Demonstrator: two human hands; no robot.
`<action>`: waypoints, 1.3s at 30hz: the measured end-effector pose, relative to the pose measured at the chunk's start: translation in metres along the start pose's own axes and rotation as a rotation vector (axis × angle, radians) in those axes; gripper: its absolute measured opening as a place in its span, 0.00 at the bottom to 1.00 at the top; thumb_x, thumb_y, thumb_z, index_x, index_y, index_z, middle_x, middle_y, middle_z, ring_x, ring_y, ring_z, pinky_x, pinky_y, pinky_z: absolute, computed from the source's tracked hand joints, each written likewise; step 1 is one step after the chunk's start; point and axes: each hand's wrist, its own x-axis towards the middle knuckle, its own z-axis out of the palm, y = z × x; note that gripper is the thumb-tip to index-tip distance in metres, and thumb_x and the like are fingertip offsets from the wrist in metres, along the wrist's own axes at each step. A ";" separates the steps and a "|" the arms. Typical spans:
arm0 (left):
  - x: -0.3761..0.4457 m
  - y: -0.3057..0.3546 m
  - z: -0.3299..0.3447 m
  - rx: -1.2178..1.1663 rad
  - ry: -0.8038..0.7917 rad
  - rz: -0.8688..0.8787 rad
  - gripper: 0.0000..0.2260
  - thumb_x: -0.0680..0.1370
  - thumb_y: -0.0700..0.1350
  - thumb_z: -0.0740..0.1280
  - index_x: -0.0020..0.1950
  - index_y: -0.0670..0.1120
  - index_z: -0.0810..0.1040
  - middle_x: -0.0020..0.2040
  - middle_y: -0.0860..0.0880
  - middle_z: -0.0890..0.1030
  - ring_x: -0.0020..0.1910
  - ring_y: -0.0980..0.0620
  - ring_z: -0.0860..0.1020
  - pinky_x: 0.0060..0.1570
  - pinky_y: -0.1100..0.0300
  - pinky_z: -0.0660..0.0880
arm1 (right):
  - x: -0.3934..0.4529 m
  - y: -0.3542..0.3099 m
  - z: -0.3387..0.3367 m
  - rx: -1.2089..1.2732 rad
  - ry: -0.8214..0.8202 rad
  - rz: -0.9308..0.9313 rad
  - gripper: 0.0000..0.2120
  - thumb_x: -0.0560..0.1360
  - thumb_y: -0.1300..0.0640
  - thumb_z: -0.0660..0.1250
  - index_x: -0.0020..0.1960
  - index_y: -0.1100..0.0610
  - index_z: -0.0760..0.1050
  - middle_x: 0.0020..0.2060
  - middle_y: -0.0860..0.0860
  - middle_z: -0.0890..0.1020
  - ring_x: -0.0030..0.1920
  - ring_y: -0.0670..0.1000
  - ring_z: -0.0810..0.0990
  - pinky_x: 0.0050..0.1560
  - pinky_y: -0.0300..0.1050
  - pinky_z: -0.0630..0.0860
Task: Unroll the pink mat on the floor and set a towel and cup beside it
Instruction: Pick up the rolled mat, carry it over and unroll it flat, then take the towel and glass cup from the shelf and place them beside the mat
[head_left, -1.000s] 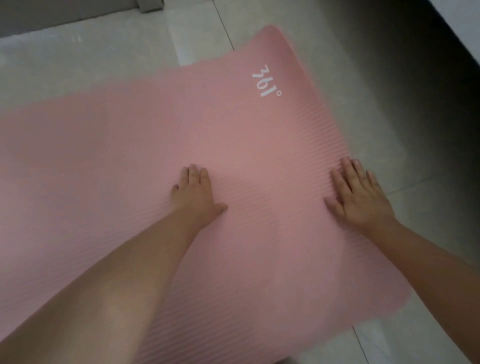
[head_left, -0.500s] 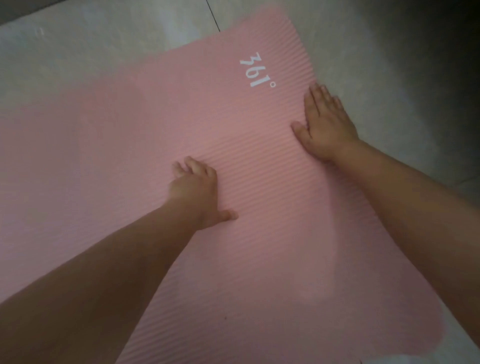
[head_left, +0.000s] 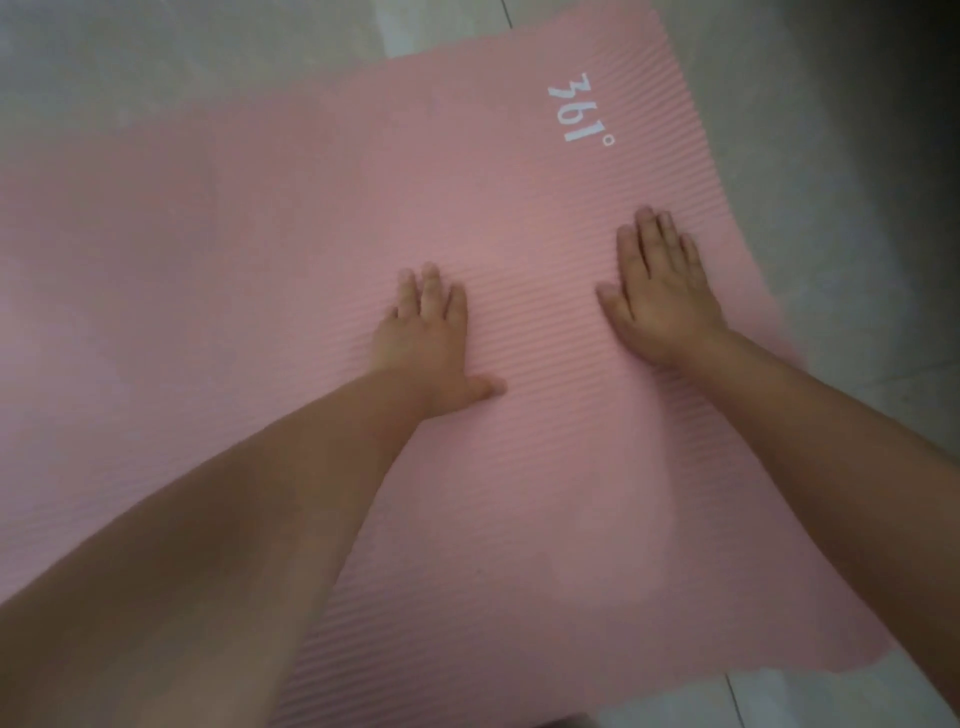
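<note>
Both hands lie flat, palms down, on the pink mat (head_left: 260, 260), fingers spread, grasping nothing. Left hand (head_left: 428, 353) sits approx mid-mat; right hand (head_left: 662, 296) is near the mat's right edge, below the white "361°" logo (head_left: 579, 109). Mat is unrolled w/ ribbed surface up on the pale tiled floor (head_left: 156, 62). Bare forearms reach in from the bottom of view.

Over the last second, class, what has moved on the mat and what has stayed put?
The right hand slid up the pink mat toward the 361° logo, then came back down and inward. Nothing was gripped or released. The left hand stayed pressed flat mid-mat, and the mat stayed unrolled on the tiled floor.
</note>
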 end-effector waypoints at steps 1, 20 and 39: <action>-0.002 -0.005 0.000 -0.030 0.015 0.036 0.44 0.72 0.65 0.61 0.77 0.44 0.45 0.78 0.41 0.42 0.77 0.41 0.42 0.74 0.49 0.53 | -0.010 -0.008 0.001 0.006 -0.008 -0.015 0.30 0.78 0.49 0.53 0.75 0.61 0.48 0.76 0.61 0.47 0.76 0.58 0.45 0.74 0.52 0.42; -0.264 -0.255 -0.041 -0.293 0.284 -0.371 0.18 0.79 0.48 0.58 0.67 0.43 0.69 0.73 0.40 0.63 0.71 0.42 0.63 0.62 0.48 0.68 | -0.125 -0.339 -0.141 -0.034 -0.039 -0.501 0.21 0.74 0.59 0.61 0.66 0.60 0.66 0.67 0.54 0.71 0.63 0.60 0.71 0.52 0.52 0.72; -0.676 -0.330 -0.243 -0.449 0.347 -1.072 0.19 0.79 0.48 0.57 0.70 0.46 0.66 0.71 0.43 0.67 0.70 0.43 0.64 0.62 0.49 0.67 | -0.306 -0.640 -0.445 -0.241 -0.071 -1.142 0.26 0.75 0.55 0.58 0.72 0.56 0.56 0.71 0.55 0.65 0.68 0.58 0.65 0.65 0.52 0.65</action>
